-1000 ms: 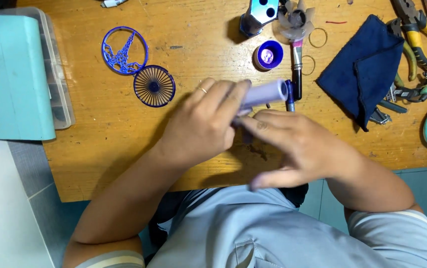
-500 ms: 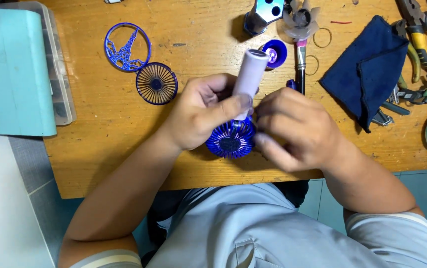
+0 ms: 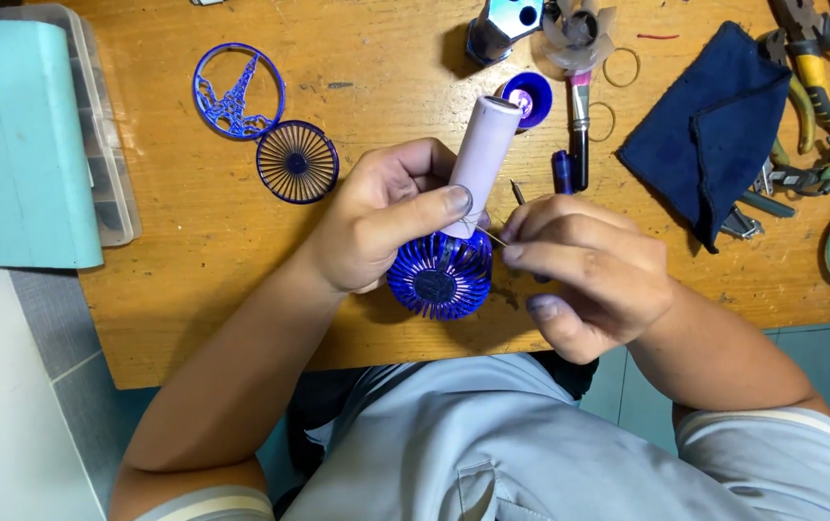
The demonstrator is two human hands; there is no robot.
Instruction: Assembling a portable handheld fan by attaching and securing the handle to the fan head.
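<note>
My left hand (image 3: 381,222) grips a small hand-held fan (image 3: 454,232) by its pale lilac handle, thumb pressed on the handle near the head. The fan's blue ribbed round head (image 3: 437,277) points toward me, the handle away. My right hand (image 3: 579,270) pinches a thin metal tool (image 3: 514,198), its tip at the joint between handle and head. Both hands hover over the wooden table (image 3: 386,77).
Two blue round grille parts (image 3: 296,161) (image 3: 237,92) lie at left beside a teal box (image 3: 24,145). A dark blue cloth (image 3: 705,135), pliers (image 3: 820,68), a blue cap (image 3: 527,98), a fan blade piece (image 3: 579,29) and rings (image 3: 622,68) sit at the back right.
The fan was turned from lying sideways to handle pointing away, its blue head now facing me. My right hand shifted from covering it to pinching a thin tool at the joint.
</note>
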